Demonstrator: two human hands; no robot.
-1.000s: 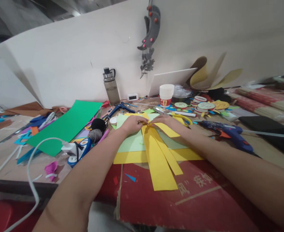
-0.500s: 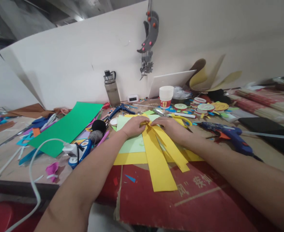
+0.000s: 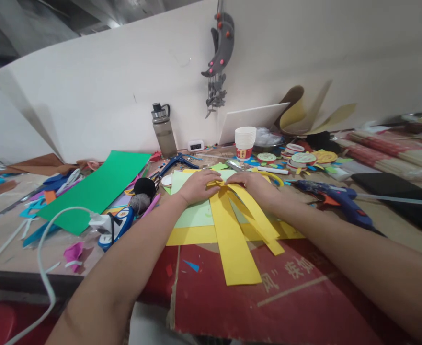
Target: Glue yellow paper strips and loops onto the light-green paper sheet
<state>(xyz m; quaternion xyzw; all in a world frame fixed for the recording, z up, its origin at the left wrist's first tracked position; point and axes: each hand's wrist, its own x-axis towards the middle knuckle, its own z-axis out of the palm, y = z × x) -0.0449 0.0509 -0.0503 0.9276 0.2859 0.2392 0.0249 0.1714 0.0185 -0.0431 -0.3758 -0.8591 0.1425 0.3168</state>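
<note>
Left hand and right hand are pinching the yellow strips at their upper ends.
The strips are fanning toward the wearer over the green paper and red board; fingertips are partly hiding the join. Loose lower ends could be shifting out of line or creasing, should either pinch slacken. Against one second ago, the narrower strips are lying farther right, leaving a wider gap beside the broad one.
</note>
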